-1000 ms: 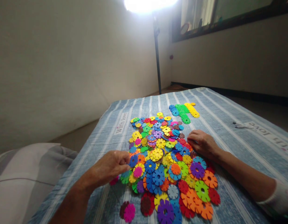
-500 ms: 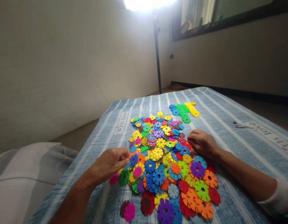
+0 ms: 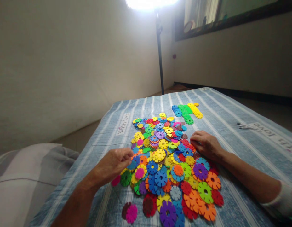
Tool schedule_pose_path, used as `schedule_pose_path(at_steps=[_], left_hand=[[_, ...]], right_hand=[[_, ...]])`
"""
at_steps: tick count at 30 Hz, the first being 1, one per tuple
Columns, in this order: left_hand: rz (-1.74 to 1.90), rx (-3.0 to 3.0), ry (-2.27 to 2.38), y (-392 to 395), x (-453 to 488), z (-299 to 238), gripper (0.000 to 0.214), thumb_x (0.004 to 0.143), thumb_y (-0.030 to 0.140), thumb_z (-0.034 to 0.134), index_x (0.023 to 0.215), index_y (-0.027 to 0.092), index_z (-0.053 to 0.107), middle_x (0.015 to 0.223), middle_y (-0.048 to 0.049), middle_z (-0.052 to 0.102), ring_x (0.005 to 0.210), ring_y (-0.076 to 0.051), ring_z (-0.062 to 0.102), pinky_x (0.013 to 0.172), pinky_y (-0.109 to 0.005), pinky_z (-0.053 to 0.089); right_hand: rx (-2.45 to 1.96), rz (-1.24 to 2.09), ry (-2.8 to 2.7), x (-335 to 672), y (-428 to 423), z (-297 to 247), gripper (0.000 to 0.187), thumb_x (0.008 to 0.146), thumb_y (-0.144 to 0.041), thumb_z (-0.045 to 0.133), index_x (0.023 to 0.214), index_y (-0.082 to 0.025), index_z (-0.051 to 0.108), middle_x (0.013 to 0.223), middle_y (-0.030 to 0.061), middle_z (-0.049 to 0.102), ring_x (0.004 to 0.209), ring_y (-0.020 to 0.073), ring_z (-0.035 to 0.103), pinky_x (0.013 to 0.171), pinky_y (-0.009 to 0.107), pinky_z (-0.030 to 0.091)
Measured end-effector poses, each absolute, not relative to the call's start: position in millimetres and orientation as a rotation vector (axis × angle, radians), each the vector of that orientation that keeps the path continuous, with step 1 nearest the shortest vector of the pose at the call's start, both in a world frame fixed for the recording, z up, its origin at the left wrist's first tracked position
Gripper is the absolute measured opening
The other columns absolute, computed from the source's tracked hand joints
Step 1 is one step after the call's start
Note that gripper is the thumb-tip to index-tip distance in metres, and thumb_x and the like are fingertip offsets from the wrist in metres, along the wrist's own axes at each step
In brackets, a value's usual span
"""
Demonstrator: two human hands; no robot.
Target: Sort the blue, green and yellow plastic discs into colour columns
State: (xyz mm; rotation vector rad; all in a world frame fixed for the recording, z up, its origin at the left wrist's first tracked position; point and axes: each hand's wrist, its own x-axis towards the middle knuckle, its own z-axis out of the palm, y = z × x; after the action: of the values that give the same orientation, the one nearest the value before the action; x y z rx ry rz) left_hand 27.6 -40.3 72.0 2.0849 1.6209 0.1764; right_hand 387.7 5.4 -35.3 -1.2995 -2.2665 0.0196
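A big heap of flat, notched plastic discs in many colours lies on a blue striped bedsheet. My left hand is at the heap's left edge, thumb and fingers pinched on a blue disc lifted a little off the pile. My right hand rests palm down on the heap's right edge. Its fingers are curled together over the discs, and whatever is under them is hidden. Beyond the heap, separate short rows of blue, green and yellow discs lie side by side.
A grey striped pillow lies at the left of the bed. A black lamp stand rises behind the bed under a bright light. A small metal object lies on the sheet to the right. Two dark pink discs sit apart near me.
My left hand has closed on a blue disc at the heap's left edge and raised it slightly. A green and a pink disc beneath it are now uncovered. The right hand has stayed put.
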Motion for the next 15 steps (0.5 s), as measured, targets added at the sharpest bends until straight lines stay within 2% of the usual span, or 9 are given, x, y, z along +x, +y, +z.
schedule_pose_path(at_steps=[9, 15], left_hand=[[0.121, 2.035, 1.581, -41, 25, 78, 0.021, 0.071, 0.031, 0.049, 0.079, 0.019, 0.063, 0.071, 0.0005, 0.065, 0.069, -0.015, 0.059, 0.063, -0.023, 0.043], [-0.075, 2.027, 1.629, -53, 19, 80, 0.012, 0.063, 0.023, 0.050, 0.067, 0.019, 0.061, 0.061, 0.0031, 0.058, 0.060, -0.014, 0.053, 0.055, -0.022, 0.035]], right_hand=[[-1.297, 0.044, -2.274, 388, 5, -34, 0.024, 0.088, -0.021, 0.047, 0.072, -0.021, 0.064, 0.083, 0.0054, 0.064, 0.081, 0.0179, 0.057, 0.074, 0.028, 0.043], [-1.310, 0.056, -2.279, 388, 5, -33, 0.024, 0.088, -0.021, 0.047, 0.073, -0.021, 0.065, 0.084, 0.0054, 0.065, 0.081, 0.0179, 0.057, 0.074, 0.028, 0.044]])
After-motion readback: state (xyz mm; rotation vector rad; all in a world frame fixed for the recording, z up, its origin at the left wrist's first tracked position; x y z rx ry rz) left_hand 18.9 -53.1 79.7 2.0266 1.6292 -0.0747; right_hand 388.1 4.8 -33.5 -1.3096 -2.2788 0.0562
